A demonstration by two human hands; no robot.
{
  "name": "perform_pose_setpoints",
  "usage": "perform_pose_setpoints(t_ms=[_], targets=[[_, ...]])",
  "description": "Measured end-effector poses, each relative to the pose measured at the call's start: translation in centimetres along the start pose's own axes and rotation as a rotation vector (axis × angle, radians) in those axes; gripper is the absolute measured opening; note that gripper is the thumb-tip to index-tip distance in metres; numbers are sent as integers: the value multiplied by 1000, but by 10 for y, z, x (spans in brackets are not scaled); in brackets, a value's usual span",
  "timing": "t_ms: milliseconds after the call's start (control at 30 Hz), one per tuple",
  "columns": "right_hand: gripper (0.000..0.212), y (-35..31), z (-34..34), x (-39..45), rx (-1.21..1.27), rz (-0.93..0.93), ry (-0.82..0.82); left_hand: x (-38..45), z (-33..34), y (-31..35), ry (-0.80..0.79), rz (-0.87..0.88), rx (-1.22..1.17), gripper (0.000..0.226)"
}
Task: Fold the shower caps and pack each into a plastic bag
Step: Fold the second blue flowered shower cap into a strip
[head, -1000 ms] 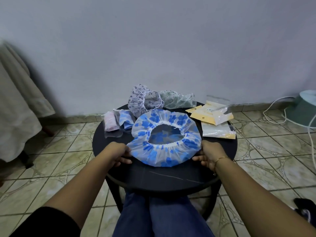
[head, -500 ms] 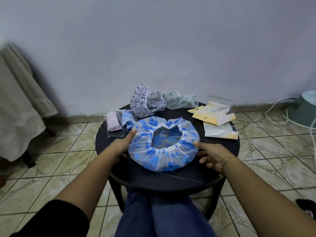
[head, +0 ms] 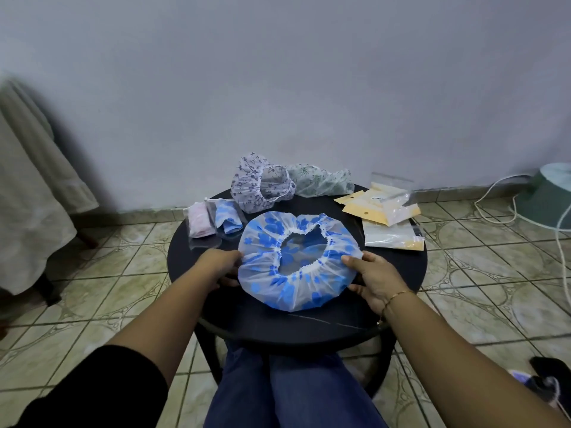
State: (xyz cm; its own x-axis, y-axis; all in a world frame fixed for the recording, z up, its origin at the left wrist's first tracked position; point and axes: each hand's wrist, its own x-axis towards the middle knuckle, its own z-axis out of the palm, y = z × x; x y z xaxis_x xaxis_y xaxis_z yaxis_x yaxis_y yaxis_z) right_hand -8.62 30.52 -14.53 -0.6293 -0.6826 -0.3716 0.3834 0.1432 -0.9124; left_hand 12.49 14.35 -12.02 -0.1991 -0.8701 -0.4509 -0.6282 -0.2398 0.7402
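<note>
A white shower cap with blue flowers [head: 272, 279] lies opening-up on the round black table [head: 401, 273]. My left hand [head: 217, 265] pinches its left edge and my right hand [head: 375, 278] pinches its right edge. Behind it sit a purple-print cap [head: 250, 188] and a green-print cap [head: 321, 183], both loose. At the back left lie two packed bags, one with a pink cap [head: 200, 223], one with a blue cap [head: 228, 219]. Empty plastic bags [head: 383, 208] are stacked at the back right.
The table stands over my knees on a tiled floor. A pale cloth hangs at the left [head: 34, 193]. A green fan base [head: 547, 196] and white cables [head: 494, 196] lie on the floor at the right, near the wall.
Both hands slid back along the cap's sides from flat touching to pinching its edges. The cap's opening has drawn in a little, heart-shaped.
</note>
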Motion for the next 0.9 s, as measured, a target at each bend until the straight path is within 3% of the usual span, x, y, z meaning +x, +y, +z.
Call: perform_pose_setpoints(t_ms=[200, 300, 400, 600, 700, 900], targets=[[38, -7, -10, -4, 22, 98, -32, -4, -6, -3, -17, 17, -25, 19], [41, -12, -16, -5, -79, 207, -60, -8, -8, -5, -3, 41, -23, 18], [31, -15, -21, -2, -159, 285, -90, -10, -8, -6, -2, 31, -72, 19], [12, -19, -23, 1, -182, 311, -53, -15, -11, -9, 81, -1, -182, 33], [8, -18, -27, 3, -218, 293, -38, -9, -16, -15, 90, -22, -202, 27], [11, -19, -32, 4, -260, 296, -2, 11, -24, -27, 208, 44, 84, 33]])
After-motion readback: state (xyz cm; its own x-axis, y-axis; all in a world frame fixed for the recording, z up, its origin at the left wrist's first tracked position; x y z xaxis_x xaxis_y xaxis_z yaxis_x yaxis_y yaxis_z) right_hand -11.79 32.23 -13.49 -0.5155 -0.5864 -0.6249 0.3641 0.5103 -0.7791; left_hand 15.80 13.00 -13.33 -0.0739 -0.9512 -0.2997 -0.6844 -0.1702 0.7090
